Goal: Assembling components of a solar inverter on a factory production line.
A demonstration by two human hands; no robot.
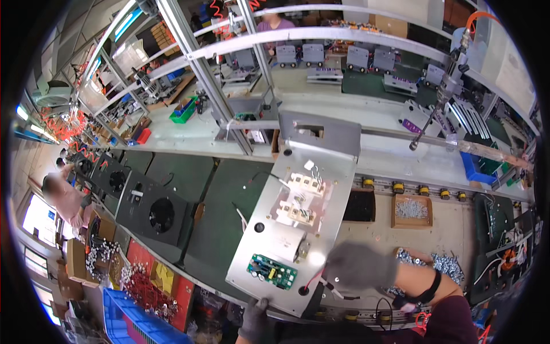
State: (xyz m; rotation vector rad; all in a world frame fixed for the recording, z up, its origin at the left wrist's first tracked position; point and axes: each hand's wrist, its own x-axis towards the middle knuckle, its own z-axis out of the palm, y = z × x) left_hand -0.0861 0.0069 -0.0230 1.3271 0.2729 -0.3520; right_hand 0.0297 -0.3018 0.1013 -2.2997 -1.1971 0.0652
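Observation:
A metal panel point(269, 238) lies at a slant in front of me. It carries a green circuit board point(271, 271), a pale boxy part point(281, 243) and two cream terminal blocks point(298, 212). My left hand point(255, 322), in a dark grey glove, grips the panel's near edge with its thumb on top. Beside the panel's right edge is my right hand point(360, 267), gloved in grey and smeared by motion; its fingers cannot be made out. Just below that hand, cable ends point(339, 292) stick out by the panel's lower right corner.
Screws fill a cardboard box point(412, 211) at the right, beside a dark box point(360, 205); loose bolts point(447, 267) lie near my right forearm. A power screwdriver point(427, 120) hangs above. Fan housings point(154, 209) stand on the line at left, above a blue bin point(123, 315).

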